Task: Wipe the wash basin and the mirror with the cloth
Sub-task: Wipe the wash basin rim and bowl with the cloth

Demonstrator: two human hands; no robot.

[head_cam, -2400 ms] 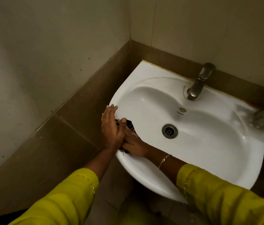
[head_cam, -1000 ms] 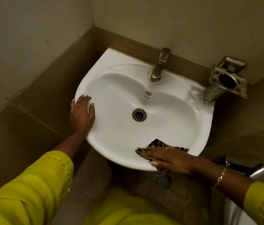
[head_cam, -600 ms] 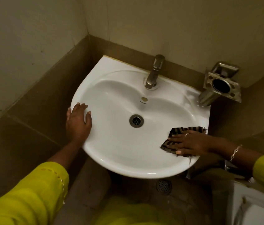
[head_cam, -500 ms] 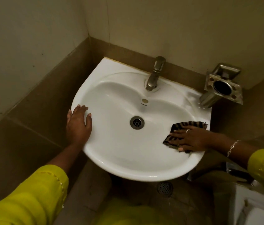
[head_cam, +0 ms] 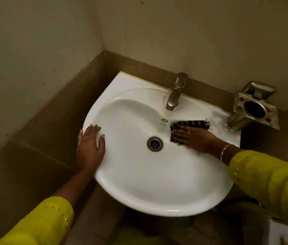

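1. Basin (head_cam: 157, 183): white, set in a tiled corner. I view it from above through the head camera.
2. Cloth (head_cam: 191, 124): dark, striped, frayed at the edges. It lies inside the bowl on the back right slope, right of the drain (head_cam: 155, 143) and just right of the overflow hole (head_cam: 164, 120).
3. Right hand (head_cam: 194, 137): flat on the cloth, fingers straight and close together, pointing left. It presses the cloth against the basin. I see no finger curled round it.
4. Left hand (head_cam: 90, 145): palm down on the left rim, fingers straight and slightly spread, thumb on the inner edge of the bowl. It holds nothing.
5. Spacing: the hands are well apart, with the drain between them.
6. Tap (head_cam: 176, 92): metal, at the back rim, spout over the bowl.
7. Holder (head_cam: 253, 108): metal, with a round dark opening, just beyond the basin's back right corner.
8. Person: yellow sleeves on both arms, a bracelet (head_cam: 225, 151) on the right wrist, a ring (head_cam: 188, 132) on one right finger.
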